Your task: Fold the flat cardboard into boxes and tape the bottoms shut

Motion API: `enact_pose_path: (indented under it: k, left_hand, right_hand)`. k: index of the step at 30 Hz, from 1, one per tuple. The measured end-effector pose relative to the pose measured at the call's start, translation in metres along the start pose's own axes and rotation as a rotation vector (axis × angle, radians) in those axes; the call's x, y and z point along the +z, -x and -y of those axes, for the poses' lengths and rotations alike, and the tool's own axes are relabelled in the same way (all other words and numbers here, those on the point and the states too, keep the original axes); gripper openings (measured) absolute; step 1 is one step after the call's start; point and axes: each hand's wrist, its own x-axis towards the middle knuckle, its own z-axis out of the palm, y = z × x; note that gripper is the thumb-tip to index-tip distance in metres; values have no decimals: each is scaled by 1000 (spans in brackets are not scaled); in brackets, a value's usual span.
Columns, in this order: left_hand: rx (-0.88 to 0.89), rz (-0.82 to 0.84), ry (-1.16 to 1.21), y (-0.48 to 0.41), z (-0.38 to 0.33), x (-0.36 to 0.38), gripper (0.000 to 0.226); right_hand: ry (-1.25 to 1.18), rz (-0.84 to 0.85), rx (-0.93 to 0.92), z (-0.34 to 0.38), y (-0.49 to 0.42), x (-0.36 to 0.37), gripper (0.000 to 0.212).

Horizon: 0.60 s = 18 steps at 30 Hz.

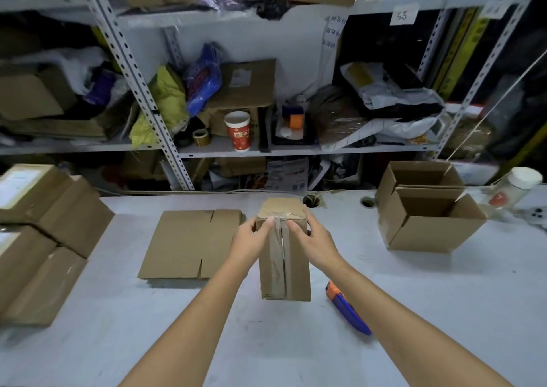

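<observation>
A small brown cardboard box [284, 256] stands at the middle of the white table [414, 298], its flap side toward me with clear tape running down the seam and over the far top edge. My left hand [251, 240] holds its upper left corner, thumb pressing the tape. My right hand [315, 238] wraps the upper right corner, thumb beside the tape too. A pile of flat cardboard blanks [189, 244] lies just left of the box.
An orange and blue tape dispenser [346, 308] lies on the table right of the box. Two open folded boxes [426, 209] stand at the right rear, with a white-lidded jar [516, 185] beyond. Sealed cartons [44, 232] are stacked at the left. Cluttered metal shelves [236, 147] rise behind the table.
</observation>
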Motion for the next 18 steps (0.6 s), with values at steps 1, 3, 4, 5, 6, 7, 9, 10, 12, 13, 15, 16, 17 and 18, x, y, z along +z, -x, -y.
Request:
enact_pose_path:
  k: [1,3,4,5,6,7,9,10,12,13,15,16,17,18]
  left_hand:
    - [-12,-3,0,0,1,1,54]
    - [-37,-1,9,3,1,4,50]
    - [-45,-3,11,4,2,5,48]
    - [-51,-5,10,5,3,6,48]
    - [-56,-4,12,6,2,7,49]
    - [-65,-2,10,6,2,8,51]
    - [-71,8,16,7,2,10,60]
    - [-83,3,26,7,1,11,64]
    - [-113,-21,42,8,-1,13,56]
    - [-130,-33,59,8,-2,15,44]
    - [-165,-56,80,6,-1,15,27]
    - [-176,-60,90,5,1,15,22]
    - [-176,-60,103,4,3,14,18]
    - [-168,-59,116,4,5,12,16]
  right_hand:
    - [17,-4,3,-2,0,-1,91]
    - [50,-4,-6,-3,3,-4,81]
    - [65,-1,-10,-4,3,-5,79]
    - [77,2,-15,-5,5,-7,78]
    - [89,6,-21,-6,6,-8,77]
    - [103,6,-26,-7,8,-9,77]
    - [148,2,-38,-6,9,-11,77]
    - [169,0,-44,-6,10,-12,78]
    - [188,-4,-60,-6,11,-13,77]
    - [195,-4,-75,-5,12,-14,76]
    - [213,4,-95,-5,13,-14,74]
    - [211,26,-97,-5,12,-15,73]
    - [197,65,-91,-5,11,-17,73]
    - [165,113,-88,-5,11,-20,73]
